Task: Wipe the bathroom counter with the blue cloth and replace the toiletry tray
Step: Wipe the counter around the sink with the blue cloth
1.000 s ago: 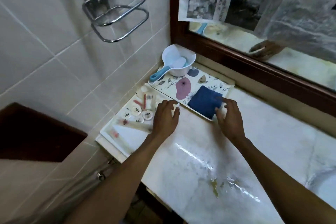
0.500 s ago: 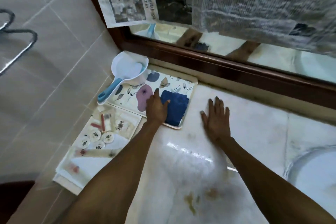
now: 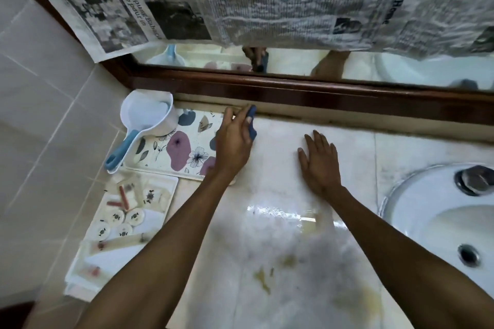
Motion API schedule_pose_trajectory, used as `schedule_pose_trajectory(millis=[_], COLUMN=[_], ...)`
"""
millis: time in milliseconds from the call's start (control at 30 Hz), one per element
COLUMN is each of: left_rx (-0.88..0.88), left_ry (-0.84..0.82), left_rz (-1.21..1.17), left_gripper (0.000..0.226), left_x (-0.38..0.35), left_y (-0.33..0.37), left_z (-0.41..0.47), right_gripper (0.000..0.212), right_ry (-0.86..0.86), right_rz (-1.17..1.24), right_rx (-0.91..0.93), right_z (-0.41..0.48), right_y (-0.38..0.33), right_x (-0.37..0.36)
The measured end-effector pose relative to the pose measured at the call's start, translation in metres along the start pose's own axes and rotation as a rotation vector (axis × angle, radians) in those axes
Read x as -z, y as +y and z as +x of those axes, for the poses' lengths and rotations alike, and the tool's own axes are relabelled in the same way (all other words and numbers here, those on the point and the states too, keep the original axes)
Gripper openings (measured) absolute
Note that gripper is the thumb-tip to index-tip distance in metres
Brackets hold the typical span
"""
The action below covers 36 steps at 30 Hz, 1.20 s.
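My left hand (image 3: pixel 235 144) grips the blue cloth (image 3: pixel 251 121), lifted off the flowered tray (image 3: pixel 176 144) and held over the tray's right end near the back edge of the counter. Only a strip of the cloth shows past my fingers. My right hand (image 3: pixel 319 161) lies flat with straight fingers on the white marble counter (image 3: pixel 283 262). Left of the flowered tray lies a white toiletry tray (image 3: pixel 128 211) with small round packets and sachets. Yellowish stains mark the counter near its front.
A white dipper with a blue handle (image 3: pixel 145 120) sits at the back left corner, its rim over the flowered tray. A white sink (image 3: pixel 438 224) with a chrome tap lies to the right. The wood-framed mirror (image 3: pixel 294 93), partly covered with newspaper, runs along the back.
My left hand has picked the blue cloth up from the flowered tray and moved it to the back right. My right hand has stayed flat on the counter.
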State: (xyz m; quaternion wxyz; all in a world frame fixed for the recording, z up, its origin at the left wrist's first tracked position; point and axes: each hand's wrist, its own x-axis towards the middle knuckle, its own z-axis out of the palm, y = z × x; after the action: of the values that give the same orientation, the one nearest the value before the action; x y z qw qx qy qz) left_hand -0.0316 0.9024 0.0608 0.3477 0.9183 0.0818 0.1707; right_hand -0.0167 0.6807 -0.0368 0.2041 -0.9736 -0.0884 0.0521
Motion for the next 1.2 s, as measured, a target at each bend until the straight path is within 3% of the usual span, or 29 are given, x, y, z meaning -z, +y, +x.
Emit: schedule_pose_trajectory(millis=[133, 267, 367, 533, 667, 867, 967, 1100, 1200], left_rx=[-0.046, 0.058, 0.141, -0.18, -0.216, -0.319, -0.211, 0.017, -0.151], left_ry=[-0.035, -0.083, -0.225, -0.399, -0.56, -0.597, -0.515, -0.44, -0.517], left_rz=[-0.199, -0.244, -0.052, 0.23, 0.368, 0.392, 0.464, 0.468, 0.383], left_gripper=[0.037, 0.034, 0.041, 0.057, 0.063, 0.059, 0.062, 0.069, 0.062], left_x=[-0.033, -0.06, -0.077, -0.111, -0.142, -0.114, -0.113, -0.165, -0.211], left_y=[0.043, 0.046, 0.013, 0.002, 0.001, -0.035, -0.043, 0.007, 0.057], left_z=[-0.001, -0.014, -0.027, -0.048, -0.062, -0.08, -0.057, -0.04, -0.058], right_gripper=[0.054, 0.055, 0.053, 0.048, 0.05, 0.053, 0.054, 0.055, 0.055], right_ry=[0.089, 0.147, 0.141, 0.144, 0.135, 0.16, 0.205, 0.242, 0.261], right_rz=[-0.021, -0.053, -0.1, -0.191, -0.235, -0.166, -0.115, -0.078, -0.074], right_rx=[-0.096, -0.176, -0.215, -0.228, -0.253, -0.321, -0.327, -0.343, -0.347], right_z=[-0.014, -0.032, -0.048, -0.072, -0.089, -0.094, -0.096, -0.096, -0.095], right_y=[0.045, 0.086, 0.107, 0.13, 0.146, 0.144, 0.143, 0.142, 0.143], right_x=[0.031, 0.05, 0.054, 0.054, 0.047, 0.041, 0.042, 0.041, 0.041])
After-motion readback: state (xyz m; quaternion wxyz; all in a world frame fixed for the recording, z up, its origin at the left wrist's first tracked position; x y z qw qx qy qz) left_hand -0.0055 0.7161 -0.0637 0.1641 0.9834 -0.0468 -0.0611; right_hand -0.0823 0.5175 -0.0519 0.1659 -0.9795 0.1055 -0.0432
